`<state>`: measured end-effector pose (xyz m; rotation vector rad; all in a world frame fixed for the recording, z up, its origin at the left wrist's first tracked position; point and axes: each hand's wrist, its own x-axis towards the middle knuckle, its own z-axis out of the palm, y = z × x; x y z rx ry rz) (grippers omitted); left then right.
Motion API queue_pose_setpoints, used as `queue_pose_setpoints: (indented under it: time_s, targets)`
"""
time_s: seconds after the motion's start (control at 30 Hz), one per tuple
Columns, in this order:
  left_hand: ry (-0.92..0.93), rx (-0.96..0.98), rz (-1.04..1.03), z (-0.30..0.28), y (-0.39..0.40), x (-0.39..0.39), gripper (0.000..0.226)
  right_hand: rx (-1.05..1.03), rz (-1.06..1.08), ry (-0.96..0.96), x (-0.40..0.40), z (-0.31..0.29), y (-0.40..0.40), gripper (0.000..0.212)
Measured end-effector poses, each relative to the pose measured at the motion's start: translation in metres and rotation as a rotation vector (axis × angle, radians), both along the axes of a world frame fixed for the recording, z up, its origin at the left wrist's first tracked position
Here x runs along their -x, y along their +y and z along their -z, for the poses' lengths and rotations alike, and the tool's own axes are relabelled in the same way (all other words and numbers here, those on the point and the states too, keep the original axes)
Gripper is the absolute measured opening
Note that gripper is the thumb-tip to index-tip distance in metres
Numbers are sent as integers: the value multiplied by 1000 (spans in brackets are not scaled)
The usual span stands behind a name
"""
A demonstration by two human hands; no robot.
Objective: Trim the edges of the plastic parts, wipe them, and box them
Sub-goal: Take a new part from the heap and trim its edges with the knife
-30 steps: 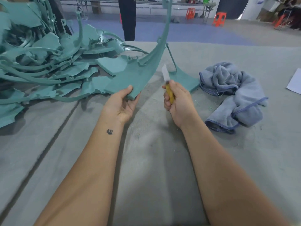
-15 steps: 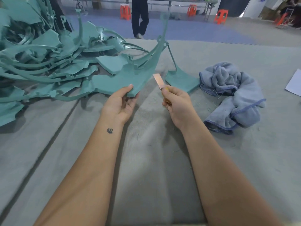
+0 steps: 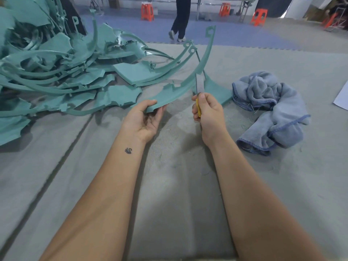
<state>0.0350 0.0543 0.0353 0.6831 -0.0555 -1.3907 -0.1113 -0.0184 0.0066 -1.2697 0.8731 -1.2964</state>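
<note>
Teal plastic part (image 3: 180, 89), a long curved strip, rises from frame centre toward the upper right, lifted off the desk (image 3: 178, 185). The left hand (image 3: 145, 119) has its grip pinched on the strip's near end, thumb on top. The right hand (image 3: 209, 113) is clenched round one yellow-handled blade (image 3: 199, 85), touching the strip's right edge. One heap of parts (image 3: 56, 72) fills the upper left; one grey-blue cloth (image 3: 271, 110) lies right. Open desk lies nearest the camera.

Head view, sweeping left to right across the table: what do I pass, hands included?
Pile of teal plastic parts → left hand gripping the curved teal part → right hand gripping the yellow-handled knife → blue towel → white sheet at the edge.
</note>
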Motion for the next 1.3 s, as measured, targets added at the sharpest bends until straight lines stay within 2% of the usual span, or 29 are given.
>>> queue_pose_setpoints:
  time_s: [0.13, 0.4, 0.67, 0.87, 1.0, 1.17, 1.3]
  targets:
    - [-20, -19, 23, 1, 0, 0, 46, 12, -46, 67, -2, 4, 1, 28]
    - [23, 5, 35, 2, 0, -1, 44, 24, -109, 59, 0, 3, 4, 28]
    - [91, 42, 34, 2, 2, -4, 13, 66, -162, 71, 0, 2, 8, 27]
    - [146, 59, 32, 1, 4, -6, 10, 125, -232, 102, 0, 3, 9, 27]
    - [150, 65, 51, 1, 5, -5, 11, 122, -252, 64, 2, 4, 9, 25]
    - [108, 45, 74, 3, 4, 0, 9, 51, -190, -85, 6, 1, 7, 26]
    - [99, 31, 82, 3, 3, -1, 11, 35, -174, -58, 5, 2, 7, 27]
